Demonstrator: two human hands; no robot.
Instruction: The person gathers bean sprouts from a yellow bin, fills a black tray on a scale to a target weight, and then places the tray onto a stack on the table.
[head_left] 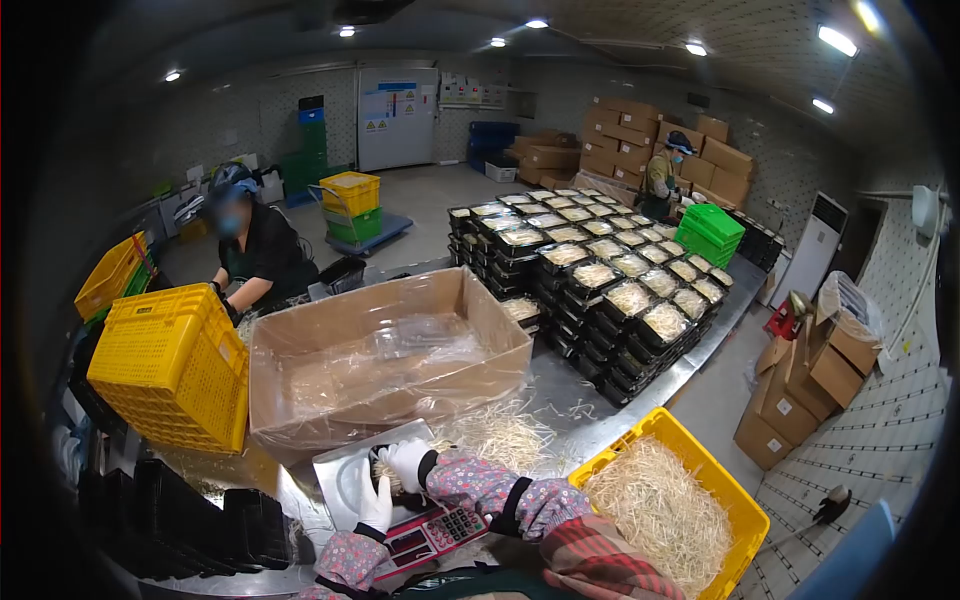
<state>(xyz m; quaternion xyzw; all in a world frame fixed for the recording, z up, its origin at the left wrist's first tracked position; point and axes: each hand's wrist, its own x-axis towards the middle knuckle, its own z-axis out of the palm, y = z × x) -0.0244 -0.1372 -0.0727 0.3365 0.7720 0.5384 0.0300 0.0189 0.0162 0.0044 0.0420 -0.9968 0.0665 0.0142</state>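
Observation:
Both my hands wear white gloves and meet over the metal pan of a weighing scale. My left hand is closed at the near side of a small bunch of bean sprouts. My right hand closes on the same bunch from the far right. A dark edge shows beside the sprouts; what it belongs to is mostly hidden by the gloves. The scale's red keypad panel lies below my right forearm. A loose heap of bean sprouts spreads on the metal table right of the pan.
A yellow crate full of sprouts stands at right. A film-lined carton lies beyond the scale, beside a yellow crate. Black trays stack at left, filled trays behind. A co-worker works at left, another farther back.

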